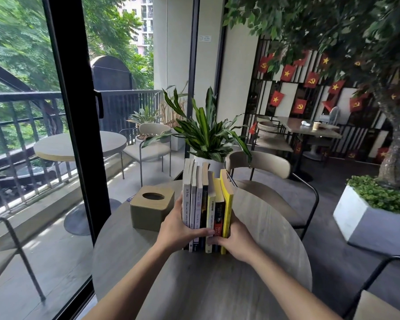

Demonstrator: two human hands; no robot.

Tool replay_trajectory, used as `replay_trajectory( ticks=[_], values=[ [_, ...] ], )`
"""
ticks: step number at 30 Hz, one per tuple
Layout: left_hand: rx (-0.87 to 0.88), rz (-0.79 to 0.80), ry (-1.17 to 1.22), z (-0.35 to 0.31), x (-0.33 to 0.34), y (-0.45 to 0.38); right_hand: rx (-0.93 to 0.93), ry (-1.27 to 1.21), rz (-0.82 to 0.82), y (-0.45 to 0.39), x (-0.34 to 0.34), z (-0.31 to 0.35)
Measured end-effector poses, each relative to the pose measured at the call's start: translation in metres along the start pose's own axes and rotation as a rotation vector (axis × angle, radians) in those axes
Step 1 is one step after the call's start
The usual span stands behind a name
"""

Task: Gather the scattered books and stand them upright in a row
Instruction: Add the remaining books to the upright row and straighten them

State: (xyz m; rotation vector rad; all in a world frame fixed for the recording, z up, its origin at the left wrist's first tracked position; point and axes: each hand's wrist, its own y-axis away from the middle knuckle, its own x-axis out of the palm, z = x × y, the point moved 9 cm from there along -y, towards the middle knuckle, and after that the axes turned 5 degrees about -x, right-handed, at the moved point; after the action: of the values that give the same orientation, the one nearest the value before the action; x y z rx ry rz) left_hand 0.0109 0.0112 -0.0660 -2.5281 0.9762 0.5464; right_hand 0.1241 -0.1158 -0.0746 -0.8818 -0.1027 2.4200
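Note:
Several books (206, 204) stand upright in a tight row on the round grey table (263, 227), spines facing me: white ones on the left, a dark one in the middle, yellow and red ones on the right. My left hand (183, 227) presses against the row's left side, its thumb lying across the lower spines. My right hand (234, 239) clasps the right side by the yellow book, fingers curled over the bottom of the spines. Both hands squeeze the row together.
A tan tissue box (151, 210) sits just left of the books. A potted plant (208, 139) stands right behind the row. A beige chair (263, 167) is across the table. Glass door frame (74, 112) runs along the left.

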Motion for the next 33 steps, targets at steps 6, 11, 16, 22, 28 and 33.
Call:
replay_trajectory(
  ticks=[6,11,16,22,28,33],
  values=[
    [-0.003,-0.012,0.011,0.002,-0.001,-0.003,-0.045,-0.012,0.004,-0.006,0.001,0.005],
    [-0.016,0.095,0.041,0.006,0.0,-0.007,-0.042,-0.028,-0.018,-0.006,-0.001,0.006],
    [-0.043,0.141,0.025,0.008,-0.003,-0.008,-0.018,-0.031,-0.031,-0.008,-0.003,0.002],
    [-0.033,0.096,0.036,0.007,-0.006,-0.006,0.055,-0.022,0.109,-0.009,-0.01,-0.01],
    [-0.031,0.105,-0.033,0.003,-0.005,-0.013,0.068,0.007,0.041,-0.013,-0.018,-0.013],
    [-0.021,0.122,-0.041,0.004,-0.004,-0.017,0.077,0.046,0.093,-0.014,-0.014,-0.013]
  ],
)
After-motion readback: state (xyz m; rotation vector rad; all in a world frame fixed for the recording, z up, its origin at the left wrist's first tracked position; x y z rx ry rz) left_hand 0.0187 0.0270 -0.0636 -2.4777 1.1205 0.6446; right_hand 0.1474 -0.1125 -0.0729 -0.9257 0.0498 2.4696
